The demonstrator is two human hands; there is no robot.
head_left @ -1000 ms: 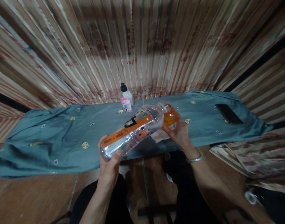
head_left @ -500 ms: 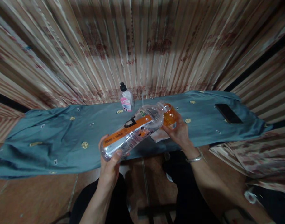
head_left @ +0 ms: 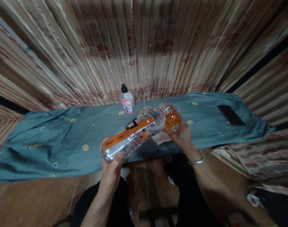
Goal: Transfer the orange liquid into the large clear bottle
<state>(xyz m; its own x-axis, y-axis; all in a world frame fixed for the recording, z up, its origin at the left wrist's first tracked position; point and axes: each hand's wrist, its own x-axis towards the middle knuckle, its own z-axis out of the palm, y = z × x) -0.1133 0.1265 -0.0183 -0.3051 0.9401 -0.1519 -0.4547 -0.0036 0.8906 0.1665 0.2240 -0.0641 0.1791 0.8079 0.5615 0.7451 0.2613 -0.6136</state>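
My left hand (head_left: 112, 167) grips the base of a clear plastic bottle (head_left: 134, 132) with an orange label. The bottle is tipped almost flat, its neck pointing right. Its mouth meets an orange translucent cup (head_left: 172, 117) that my right hand (head_left: 181, 135) holds from below, fingers wrapped round it. A silver bangle sits on my right wrist. Both hands hover just above the front edge of a table covered with a teal cloth (head_left: 63, 138). A pale folded cloth (head_left: 161, 137) lies under the cup.
A small clear pump bottle (head_left: 127, 100) with a black cap and pink label stands at the table's back edge. A black phone (head_left: 230, 114) lies at the right end. Striped curtains hang behind. A patterned fabric heap (head_left: 257, 164) lies on the floor at right.
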